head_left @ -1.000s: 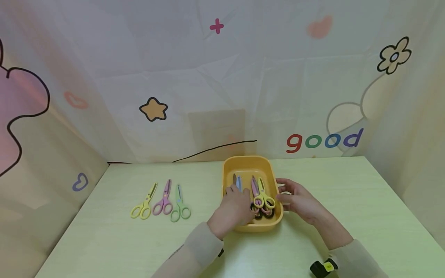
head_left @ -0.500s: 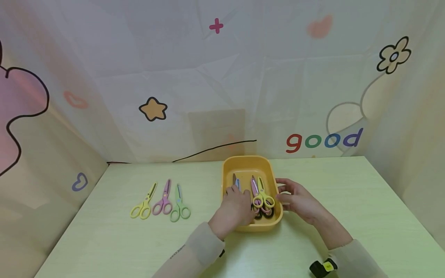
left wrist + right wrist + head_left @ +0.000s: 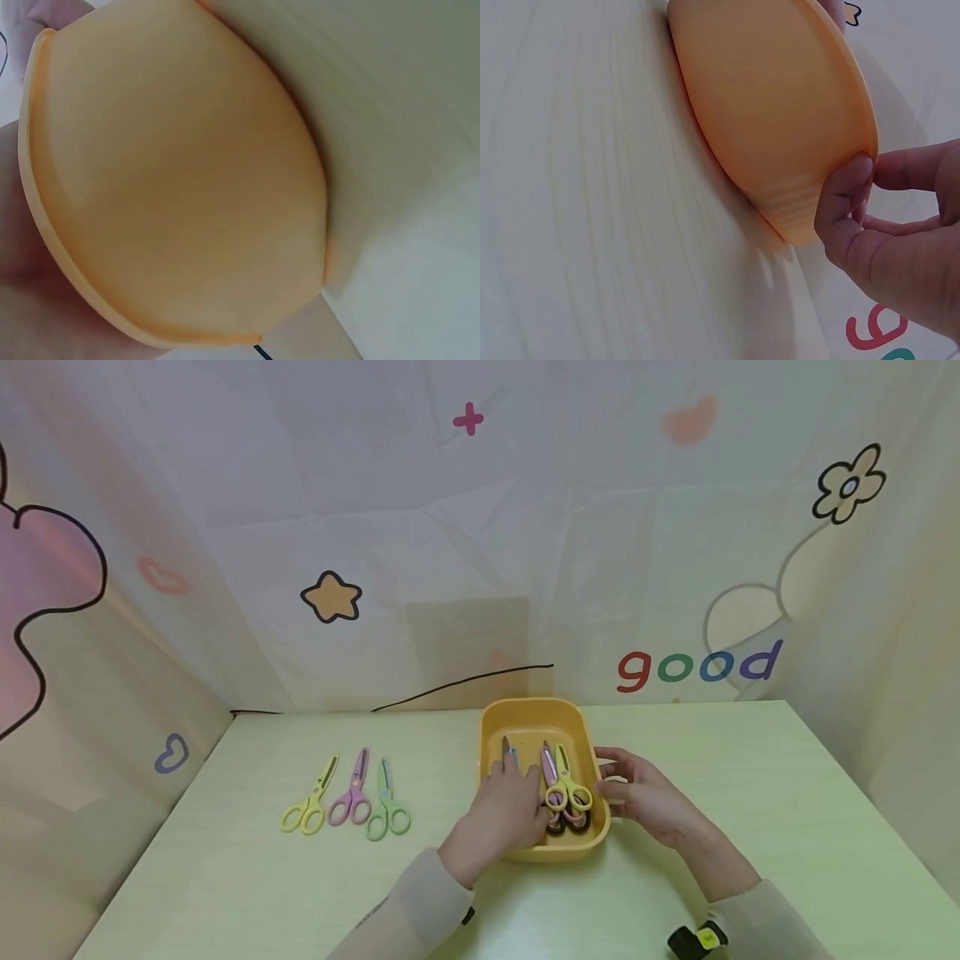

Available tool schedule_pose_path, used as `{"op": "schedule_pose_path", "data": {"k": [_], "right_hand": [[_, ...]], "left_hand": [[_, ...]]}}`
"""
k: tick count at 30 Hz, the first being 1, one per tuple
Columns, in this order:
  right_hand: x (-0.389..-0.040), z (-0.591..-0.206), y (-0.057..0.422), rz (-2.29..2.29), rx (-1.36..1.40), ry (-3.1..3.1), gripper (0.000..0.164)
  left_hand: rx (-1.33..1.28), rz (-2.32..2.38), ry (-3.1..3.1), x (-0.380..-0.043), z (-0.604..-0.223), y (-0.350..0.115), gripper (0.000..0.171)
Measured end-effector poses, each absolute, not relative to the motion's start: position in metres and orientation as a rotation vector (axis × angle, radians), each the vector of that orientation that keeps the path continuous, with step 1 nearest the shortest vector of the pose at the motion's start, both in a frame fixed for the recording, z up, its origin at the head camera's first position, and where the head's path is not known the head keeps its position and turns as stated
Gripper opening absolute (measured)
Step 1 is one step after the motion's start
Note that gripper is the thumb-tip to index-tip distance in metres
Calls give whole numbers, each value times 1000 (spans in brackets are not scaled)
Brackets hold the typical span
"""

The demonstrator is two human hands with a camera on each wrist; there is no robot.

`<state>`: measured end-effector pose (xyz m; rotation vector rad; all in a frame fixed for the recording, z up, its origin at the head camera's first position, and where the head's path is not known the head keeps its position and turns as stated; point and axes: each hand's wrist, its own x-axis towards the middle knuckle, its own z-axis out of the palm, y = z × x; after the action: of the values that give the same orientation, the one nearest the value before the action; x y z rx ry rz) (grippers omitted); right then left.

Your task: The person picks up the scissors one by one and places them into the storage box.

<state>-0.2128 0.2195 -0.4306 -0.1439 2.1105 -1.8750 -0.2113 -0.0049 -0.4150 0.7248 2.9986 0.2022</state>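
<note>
Reaching down into the left half of the yellow tray (image 3: 532,713) with the left hand (image 3: 504,807), while pinching the tray's right rim between thumb and fingers of the right hand (image 3: 645,793). Cannot tell whether the left hand grasps anything, with the undersides of its fingers out of sight over a blue piece (image 3: 513,753), just beside a dark blade tip (image 3: 506,746). Seems, as a judgement, partway along: showing three pairs outside the tray, well to its left, lined up side by side on the pale table (image 3: 225,860), namely yellow scissors (image 3: 315,794), purple scissors (image 3: 356,787) and green scissors (image 3: 386,795), with blades pointing far and handle loops near. Leaves several more in the tray's right half: a second yellow pair (image 3: 564,776) on top, a mauve pair (image 3: 550,767) just left of it, and black handle loops (image 3: 588,822) underneath, too overlapped to count. Cannot say from the layout alone whether to count those outside or those inside as finished.

Compared with half a second ago, covers more of the blue piece with the left hand, leaving only a small patch visible. Keeps the right hand at the same spot on the rim. Finds the three pairs on the table unmoved, and likewise the tray, apart from a slight shift of view.
</note>
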Motion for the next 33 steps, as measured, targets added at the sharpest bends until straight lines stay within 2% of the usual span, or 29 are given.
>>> {"op": "schedule_pose_path", "data": {"k": [8,12,21,33], "right_hand": [[-214,-432,220,-1889,-125,2115,63],[-214,-433,221,-1898,-95,2106,63],[-214,-433,219,-1898,-66,2107,63],[-214,-432,220,-1863,-48,2112,59]], "left_hand": [[906,393,3099,-211,-414,-20,33],[990,542,3106,-211,-414,-29,29],[937,812,3111,-204,-414,-51,29],[718,831,3118,-199,-415,-80,40]]}}
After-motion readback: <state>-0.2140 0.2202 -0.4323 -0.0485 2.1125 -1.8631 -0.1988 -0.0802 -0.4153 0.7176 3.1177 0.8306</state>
